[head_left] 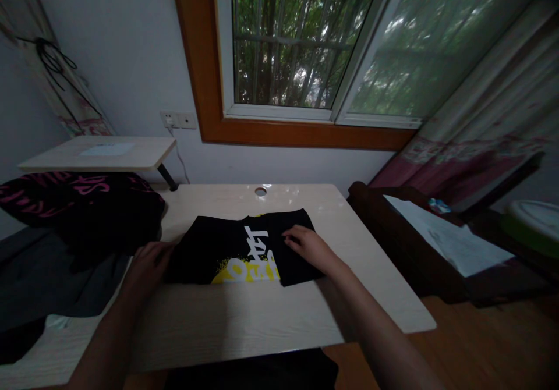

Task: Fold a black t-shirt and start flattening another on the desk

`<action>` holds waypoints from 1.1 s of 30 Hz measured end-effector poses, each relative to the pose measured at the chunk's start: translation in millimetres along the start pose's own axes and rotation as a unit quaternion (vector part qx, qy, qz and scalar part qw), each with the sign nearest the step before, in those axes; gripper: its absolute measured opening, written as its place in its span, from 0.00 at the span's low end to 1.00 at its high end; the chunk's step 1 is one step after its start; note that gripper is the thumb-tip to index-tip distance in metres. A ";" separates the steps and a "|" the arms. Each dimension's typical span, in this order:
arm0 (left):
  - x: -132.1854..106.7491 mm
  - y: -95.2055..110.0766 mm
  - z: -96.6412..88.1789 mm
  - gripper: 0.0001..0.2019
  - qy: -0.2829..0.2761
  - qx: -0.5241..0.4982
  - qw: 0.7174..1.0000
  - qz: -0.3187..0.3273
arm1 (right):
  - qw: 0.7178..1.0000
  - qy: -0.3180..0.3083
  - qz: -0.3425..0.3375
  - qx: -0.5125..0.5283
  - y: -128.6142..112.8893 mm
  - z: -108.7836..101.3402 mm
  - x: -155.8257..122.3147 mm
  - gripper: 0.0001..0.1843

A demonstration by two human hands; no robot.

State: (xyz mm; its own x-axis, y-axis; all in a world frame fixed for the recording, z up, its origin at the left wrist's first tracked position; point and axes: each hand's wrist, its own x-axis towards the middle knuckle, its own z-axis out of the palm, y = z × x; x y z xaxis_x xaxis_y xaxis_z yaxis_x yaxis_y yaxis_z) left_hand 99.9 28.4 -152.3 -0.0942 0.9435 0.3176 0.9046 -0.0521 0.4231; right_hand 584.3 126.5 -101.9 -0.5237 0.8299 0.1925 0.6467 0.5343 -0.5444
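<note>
A black T-shirt [266, 244] with white lettering and a yellow print lies on the table, with its right part folded over the print. At its left edge is my left hand [148, 266], its fingers closed on the dark cloth; the fingertips are hard to make out in the shadow. My right hand [309, 248] rests on the folded right part, fingers bent and slightly apart, with no cloth pinched between them. Both forearms reach in from the bottom of the view.
The pale wooden table [253, 320] has a cable hole [261, 191] near its back edge. Dark clothes [82, 215] with pink print and a grey garment [56, 273] are heaped at left, below a small raised shelf [100, 151]. Right of the table, paper [445, 238] lies on dark furniture.
</note>
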 end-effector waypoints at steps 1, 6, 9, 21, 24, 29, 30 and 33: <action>-0.2 0.3 -0.2 0.19 0.000 0.000 1.000 0.002 | 1.000 0.017 -0.015 -0.003 3.3 2.1 7.1 0.13; 0.2 -2.3 0.9 0.18 0.002 -0.009 1.000 0.008 | 0.996 0.051 -0.061 -0.046 27.6 8.2 54.1 0.19; 0.7 -6.4 2.9 0.18 -0.001 -0.018 1.000 0.010 | 0.997 0.030 -0.062 -0.026 40.8 13.4 78.6 0.21; -0.6 -7.7 3.5 0.17 -0.007 -0.020 1.000 0.000 | 0.993 0.105 -0.012 0.050 52.3 19.0 108.0 0.05; -0.2 -7.5 3.1 0.18 -0.010 -0.015 1.000 -0.004 | 0.993 0.114 -0.002 0.022 50.5 17.6 107.7 0.05; -0.4 -10.6 5.1 0.18 -0.012 -0.005 1.000 -0.004 | 0.992 0.115 -0.011 -0.049 48.8 14.9 94.3 0.19; -0.5 -11.0 5.3 0.18 -0.011 -0.005 1.000 -0.002 | 0.990 0.130 -0.013 -0.060 47.6 13.6 89.2 0.24; -0.5 -10.9 4.6 0.18 -0.015 -0.008 1.000 -0.001 | 0.982 0.161 -0.024 -0.092 38.1 9.5 69.9 0.25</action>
State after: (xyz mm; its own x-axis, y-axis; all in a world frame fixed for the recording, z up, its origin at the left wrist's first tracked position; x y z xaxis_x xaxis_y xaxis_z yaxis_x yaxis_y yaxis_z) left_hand 92.0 30.1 -160.9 -0.0828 0.9530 0.2916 0.8980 -0.0555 0.4364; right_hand 567.1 203.4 -116.9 -0.3728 0.7952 0.4781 0.7300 0.5694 -0.3779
